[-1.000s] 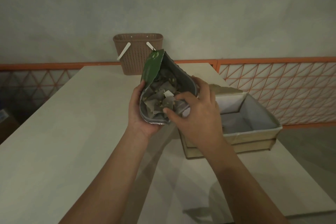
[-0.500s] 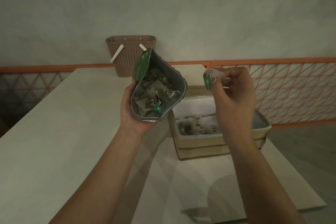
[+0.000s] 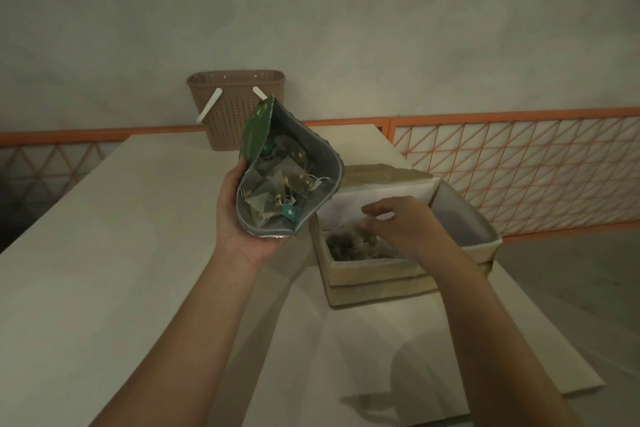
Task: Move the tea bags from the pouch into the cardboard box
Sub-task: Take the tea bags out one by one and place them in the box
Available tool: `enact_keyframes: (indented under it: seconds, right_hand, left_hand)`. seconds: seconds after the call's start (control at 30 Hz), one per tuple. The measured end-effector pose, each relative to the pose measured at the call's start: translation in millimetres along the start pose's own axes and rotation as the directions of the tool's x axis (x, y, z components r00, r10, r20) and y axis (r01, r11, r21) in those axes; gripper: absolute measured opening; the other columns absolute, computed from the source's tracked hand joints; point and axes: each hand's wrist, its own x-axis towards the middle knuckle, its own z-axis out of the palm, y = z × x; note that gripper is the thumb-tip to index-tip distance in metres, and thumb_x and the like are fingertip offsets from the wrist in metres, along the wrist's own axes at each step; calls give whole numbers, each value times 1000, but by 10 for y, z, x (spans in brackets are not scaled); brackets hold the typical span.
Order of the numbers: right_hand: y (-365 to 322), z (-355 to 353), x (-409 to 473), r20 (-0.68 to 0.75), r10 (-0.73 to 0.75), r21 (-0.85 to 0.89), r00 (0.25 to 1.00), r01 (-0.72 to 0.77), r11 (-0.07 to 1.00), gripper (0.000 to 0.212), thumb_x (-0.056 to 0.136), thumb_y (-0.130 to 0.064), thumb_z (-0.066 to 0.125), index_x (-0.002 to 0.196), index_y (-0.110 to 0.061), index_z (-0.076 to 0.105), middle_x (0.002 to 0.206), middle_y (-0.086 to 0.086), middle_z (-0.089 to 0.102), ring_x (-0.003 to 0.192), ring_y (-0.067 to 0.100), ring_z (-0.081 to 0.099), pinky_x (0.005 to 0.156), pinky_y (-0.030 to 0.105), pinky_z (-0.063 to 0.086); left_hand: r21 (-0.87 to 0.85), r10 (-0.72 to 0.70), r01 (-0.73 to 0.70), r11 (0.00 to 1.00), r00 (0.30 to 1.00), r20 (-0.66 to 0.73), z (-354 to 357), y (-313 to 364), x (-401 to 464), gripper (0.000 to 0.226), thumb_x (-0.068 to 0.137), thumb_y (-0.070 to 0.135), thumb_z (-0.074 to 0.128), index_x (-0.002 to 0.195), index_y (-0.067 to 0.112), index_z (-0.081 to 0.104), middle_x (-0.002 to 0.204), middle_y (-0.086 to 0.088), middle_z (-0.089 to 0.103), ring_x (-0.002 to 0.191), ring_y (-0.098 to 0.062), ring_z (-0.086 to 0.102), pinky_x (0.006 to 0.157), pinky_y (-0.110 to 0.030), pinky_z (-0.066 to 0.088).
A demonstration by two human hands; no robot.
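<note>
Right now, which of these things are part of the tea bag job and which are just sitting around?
Part of the job: pouch gripped by the left hand; tea bags inside it; cardboard box; right hand reaching into the box.

Just sitting around: brown basket; table; orange railing.

A pale table [image 3: 104, 270] carries a cardboard box [image 3: 381, 279] and brown basket [image 3: 228, 114].

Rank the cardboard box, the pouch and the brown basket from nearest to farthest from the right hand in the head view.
1. Cardboard box: the right hand reaches into it, right of centre.
2. Pouch: just left of that hand, gripped by the left hand.
3. Brown basket: at the table's far edge, by the wall.
</note>
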Motion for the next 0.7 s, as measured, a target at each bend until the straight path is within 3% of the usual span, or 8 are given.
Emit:
enact_keyframes:
  seconds: [0.1,0.17,0.23,0.37,0.43,0.5,0.6,0.7]
  right_hand:
    - [-80,42,-43,-115,-91,-7,989,91,996,23,93,-30,63,116,-29,67,115,-11,64,88,2,60,71,15,46]
    - [-208,84,-126,-365,-221,48,904,256,966,10,91,-23,65,100,-26,69,97,-9,61,80,2,56,68,17,47]
    - [-373,134,-251,-515,-295,97,804,397,913,8,88,-17,68,90,-25,67,83,-7,51,72,3,48,63,12,41]
    - [-652,368,-398,-404,-448,-12,798,485,874,8,84,-25,72,91,-25,73,80,-14,51,71,1,48,63,10,38]
    - [-737,510,-396,-343,-535,-183,772,504,844,15,82,-30,73,95,-23,76,87,-6,58,83,8,55,74,24,49]
    - [-821,632,-377,-325,-577,-374,749,459,806,22,82,-37,70,99,-23,77,96,2,62,94,22,57,84,38,49]
    - [-908,742,-331,-354,-572,-530,739,345,774,29,84,-48,63,95,-25,78,99,4,62,97,25,54,85,40,43]
    - [-899,788,-279,-375,-553,-554,744,298,777,25,80,-47,68,88,-26,79,95,4,63,95,27,53,82,39,42]
  left_hand:
    - [6,3,-3,1000,1000,-4,7,-3,-14,49,99,51,47,97,16,81,106,-10,76,87,-31,76,87,-47,58]
    - [-15,-9,9,1000,1000,-4,8,-4,-17,50,98,51,48,94,14,82,104,-11,76,85,-31,76,85,-47,58]
    - [-27,-18,18,999,1000,-14,11,-8,-16,49,97,52,50,101,13,81,109,-13,75,89,-33,75,86,-48,58]
    - [1,-42,42,999,999,-2,-10,-4,12,56,97,54,48,132,14,66,124,-14,69,101,-32,70,86,-40,61]
    - [19,-32,32,999,999,11,-33,-6,23,55,94,51,49,126,10,66,116,-15,70,96,-29,72,79,-36,62]
    - [28,-15,15,999,1000,14,-47,-11,24,56,90,49,52,124,7,67,115,-15,70,96,-29,72,80,-36,62]
    - [33,7,-8,999,1000,24,-64,-21,26,54,90,48,52,116,5,74,116,-16,71,98,-28,72,84,-35,61]
    - [32,10,-11,999,1000,29,-61,-22,27,53,91,48,50,105,6,79,110,-16,73,94,-28,74,82,-35,61]
